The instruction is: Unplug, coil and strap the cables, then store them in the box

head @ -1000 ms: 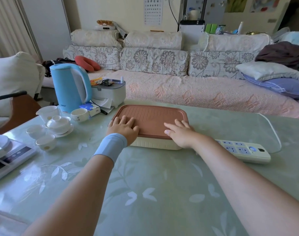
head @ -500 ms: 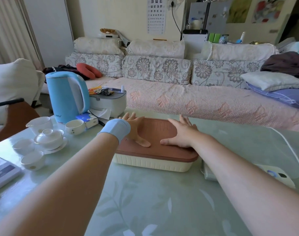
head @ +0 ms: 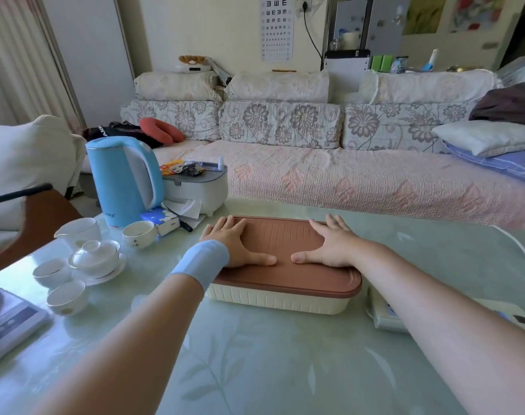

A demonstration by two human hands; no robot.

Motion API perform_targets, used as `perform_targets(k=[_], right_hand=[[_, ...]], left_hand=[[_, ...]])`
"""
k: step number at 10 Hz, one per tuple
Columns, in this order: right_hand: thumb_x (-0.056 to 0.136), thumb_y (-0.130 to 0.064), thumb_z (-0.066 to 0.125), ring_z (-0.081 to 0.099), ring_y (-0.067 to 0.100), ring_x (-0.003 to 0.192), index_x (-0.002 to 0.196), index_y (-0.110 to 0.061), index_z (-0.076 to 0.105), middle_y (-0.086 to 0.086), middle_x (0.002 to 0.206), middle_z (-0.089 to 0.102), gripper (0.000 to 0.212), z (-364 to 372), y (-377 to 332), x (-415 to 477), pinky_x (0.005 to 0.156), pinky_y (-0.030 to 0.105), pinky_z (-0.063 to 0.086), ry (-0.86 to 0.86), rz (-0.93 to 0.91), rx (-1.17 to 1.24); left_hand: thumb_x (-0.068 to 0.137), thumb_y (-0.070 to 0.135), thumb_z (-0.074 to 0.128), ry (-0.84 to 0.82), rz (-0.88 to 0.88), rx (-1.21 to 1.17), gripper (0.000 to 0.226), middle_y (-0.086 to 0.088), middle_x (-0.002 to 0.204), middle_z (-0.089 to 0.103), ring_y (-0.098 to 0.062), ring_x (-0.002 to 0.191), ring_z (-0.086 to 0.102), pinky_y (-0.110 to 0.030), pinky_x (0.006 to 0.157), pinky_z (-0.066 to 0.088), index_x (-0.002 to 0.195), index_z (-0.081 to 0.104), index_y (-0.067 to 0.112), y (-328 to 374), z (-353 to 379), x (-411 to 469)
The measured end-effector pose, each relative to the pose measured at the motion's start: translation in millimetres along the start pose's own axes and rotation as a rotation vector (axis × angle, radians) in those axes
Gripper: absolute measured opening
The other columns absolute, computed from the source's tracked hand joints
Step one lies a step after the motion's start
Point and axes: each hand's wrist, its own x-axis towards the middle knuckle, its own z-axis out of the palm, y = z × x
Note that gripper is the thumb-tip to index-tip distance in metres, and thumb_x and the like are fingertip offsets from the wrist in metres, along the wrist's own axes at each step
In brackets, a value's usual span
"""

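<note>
A cream ribbed box (head: 273, 299) with a brown lid (head: 285, 274) sits closed in the middle of the glass-topped table. My left hand (head: 235, 244), with a blue wristband, lies flat on the lid's left part, fingers spread. My right hand (head: 330, 245) lies flat on the lid's right part, thumb pointing at the left thumb. A white power strip (head: 383, 314) lies just right of the box, mostly hidden under my right forearm; its white cord (head: 521, 244) runs off to the right. No coiled cables are visible.
Left of the box stand a blue kettle (head: 123, 181), a white tea set (head: 93, 259) with small cups, and a grey-white appliance (head: 198, 187). A scale-like device (head: 6, 324) sits at the table's left edge. A sofa (head: 345, 175) runs behind the table.
Both hands slid from the lid's near edge onto its top and spread flat, thumbs now pointing at each other. The camera view rose and moved closer.
</note>
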Motion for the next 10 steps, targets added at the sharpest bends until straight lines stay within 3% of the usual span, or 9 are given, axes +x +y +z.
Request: perform_targets(k=[1, 2, 3, 4, 7, 8, 9, 10], right_hand=[[0.058, -0.092, 0.057, -0.021, 0.022, 0.149, 0.158, -0.02, -0.003, 0.005, 0.163, -0.02, 0.137, 7, -5, -12, 0.123, 0.047, 0.001, 0.039, 0.117, 0.046], [0.071, -0.087, 0.05, -0.016, 0.025, 0.151, 0.157, -0.01, -0.004, 0.005, 0.163, -0.02, 0.127, 18, -8, -29, 0.122, 0.047, 0.007, 0.109, 0.154, 0.105], [0.08, -0.081, 0.046, -0.013, 0.024, 0.151, 0.157, -0.01, -0.006, 0.002, 0.162, -0.023, 0.117, 21, 0, -40, 0.122, 0.046, 0.007, 0.112, 0.112, 0.15], [0.079, -0.078, 0.053, -0.009, 0.023, 0.152, 0.157, -0.01, -0.004, 0.001, 0.162, -0.023, 0.118, 22, 8, -39, 0.124, 0.043, 0.007, 0.087, 0.053, 0.212], [0.076, -0.069, 0.067, 0.013, 0.016, 0.151, 0.158, -0.011, 0.007, -0.007, 0.164, -0.016, 0.117, 32, 6, -41, 0.118, 0.033, 0.019, 0.231, 0.072, 0.416], [0.082, -0.062, 0.067, 0.012, 0.014, 0.151, 0.158, -0.012, 0.013, -0.007, 0.165, -0.009, 0.105, 33, 5, -51, 0.118, 0.031, 0.017, 0.262, 0.068, 0.484], [0.09, -0.061, 0.055, 0.004, 0.012, 0.152, 0.158, -0.02, 0.017, -0.003, 0.166, -0.003, 0.087, 34, 6, -65, 0.119, 0.033, 0.01, 0.261, 0.018, 0.532], [0.097, -0.055, 0.046, 0.012, 0.014, 0.151, 0.155, -0.027, 0.027, 0.001, 0.164, 0.016, 0.067, 23, 8, -90, 0.115, 0.031, 0.015, 0.321, -0.015, 0.646]], left_hand=[[0.047, 0.102, 0.031, 0.097, -0.118, -0.052, 0.134, 0.001, 0.163, 0.003, -0.015, 0.149, -0.003, -0.04, 0.12, 0.005, 0.154, 0.016, 0.023, -2, 7, -23], [0.071, 0.088, 0.034, 0.193, -0.23, -0.132, 0.107, 0.0, 0.162, 0.011, -0.021, 0.148, 0.011, -0.038, 0.116, 0.019, 0.15, 0.027, 0.016, -3, 11, -41], [0.081, 0.072, 0.043, 0.356, -0.276, -0.278, 0.079, 0.0, 0.154, 0.032, -0.025, 0.135, 0.033, -0.037, 0.107, 0.032, 0.138, 0.045, 0.017, -6, 24, -59], [0.084, 0.066, 0.047, 0.41, -0.252, -0.392, 0.078, 0.0, 0.155, 0.03, -0.027, 0.135, 0.033, -0.034, 0.113, 0.026, 0.144, 0.04, 0.015, -11, 35, -68], [0.084, 0.061, 0.054, 0.386, -0.229, -0.401, 0.071, 0.002, 0.157, 0.026, -0.029, 0.135, 0.029, -0.033, 0.113, 0.022, 0.145, 0.04, 0.027, -10, 30, -57], [0.086, 0.06, 0.05, 0.386, -0.252, -0.396, 0.069, 0.0, 0.157, 0.026, -0.029, 0.137, 0.027, -0.036, 0.112, 0.024, 0.145, 0.037, 0.027, -7, 29, -61], [0.089, 0.062, 0.044, 0.414, -0.241, -0.364, 0.068, 0.0, 0.158, 0.024, -0.027, 0.142, 0.019, -0.043, 0.114, 0.02, 0.147, 0.031, 0.031, -1, 30, -70], [0.09, 0.057, 0.046, 0.453, -0.163, -0.419, 0.064, 0.001, 0.157, 0.027, -0.026, 0.142, 0.018, -0.044, 0.114, 0.02, 0.147, 0.032, 0.032, 7, 21, -82]])
